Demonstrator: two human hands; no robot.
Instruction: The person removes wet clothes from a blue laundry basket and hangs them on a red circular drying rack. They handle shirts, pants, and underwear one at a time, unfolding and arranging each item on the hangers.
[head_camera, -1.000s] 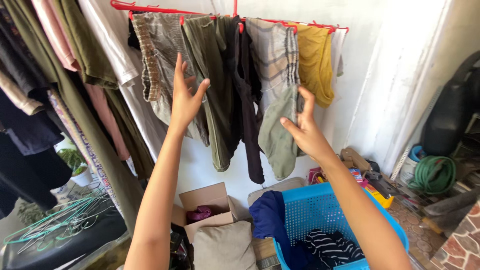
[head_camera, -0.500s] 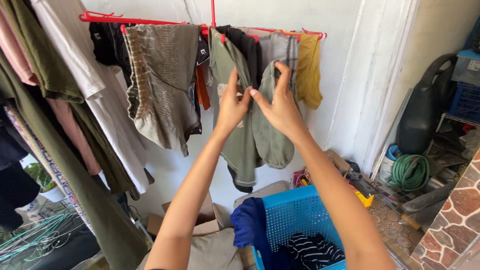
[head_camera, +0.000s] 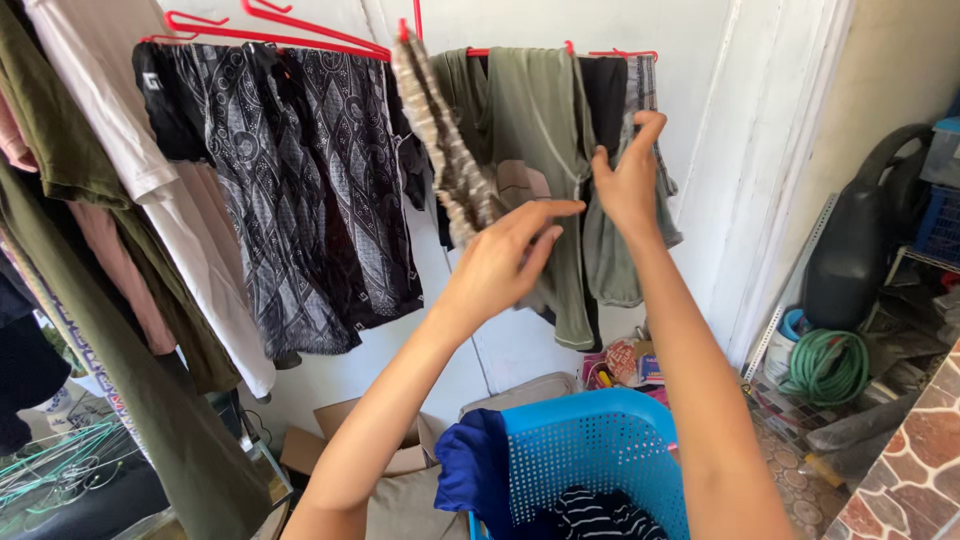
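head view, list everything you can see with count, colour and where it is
drying rack: 1, red, top, against the white wall
patterned shorts: 1, black and grey, left on the rack
striped cloth: 1, brown and grey, rack centre, edge-on
olive garment: 1, green, rack centre
grey-green garment: 1, right end of the rack
white shirt: 1, far left
laundry basket: 1, blue, bottom centre
blue cloth: 1, over the basket's left rim
cardboard box: 1, brown, floor
hose: 1, green, coiled, right
wire hangers: several, green, bottom left
left hand: open, before the olive garment
right hand: fingers on the grey-green garment
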